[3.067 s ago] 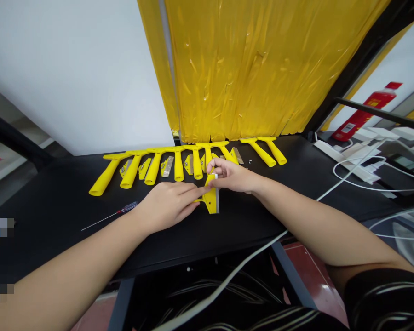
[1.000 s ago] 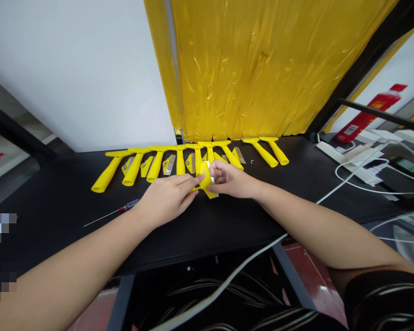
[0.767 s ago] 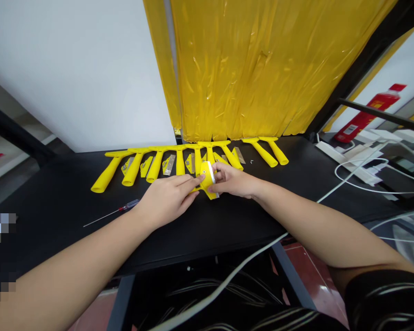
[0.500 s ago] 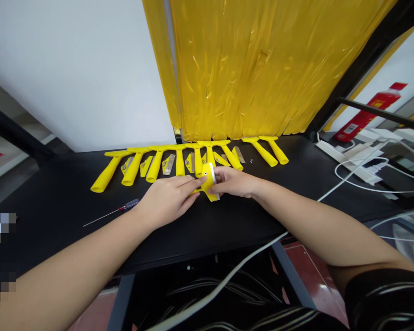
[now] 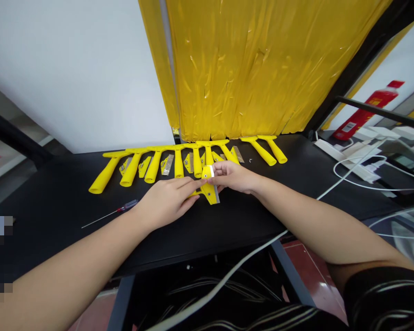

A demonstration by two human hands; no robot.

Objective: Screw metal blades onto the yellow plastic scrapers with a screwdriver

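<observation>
Yellow plastic T-shaped scraper point(image 5: 210, 189) with a thin metal strip along its right edge is between both hands, near the middle of the black tabletop point(image 5: 193, 241). Left hand point(image 5: 170, 197) is palm-down, fingers closed over its handle, index fingertip on the head. Right hand point(image 5: 232, 177) pinches the strip edge, thumb on the near face, other fingers curled behind; exact contact there is partly hidden.

In the way: row of yellow plastic hollow handles point(image 5: 105, 175) sits just beyond the hands, and the held head overlaps part of it. White cable point(image 5: 239, 265) runs under the right forearm and over the table's front edge. One screwdriver with a clear red-and-blue handle point(image 5: 126, 206) lies beside the left wrist, shaft pointing left.

Counts: nine handles, seven in the left group, two apart at right. Small yellow holders with metal blades point(image 5: 166, 165) between the handles: looks like seven, but a couple are half covered. A few tiny pale metal bits point(image 5: 250, 160) near the right pair, too small to count. One red bottle point(image 5: 369, 110) and one white power strip point(image 5: 345, 161) at far right.
</observation>
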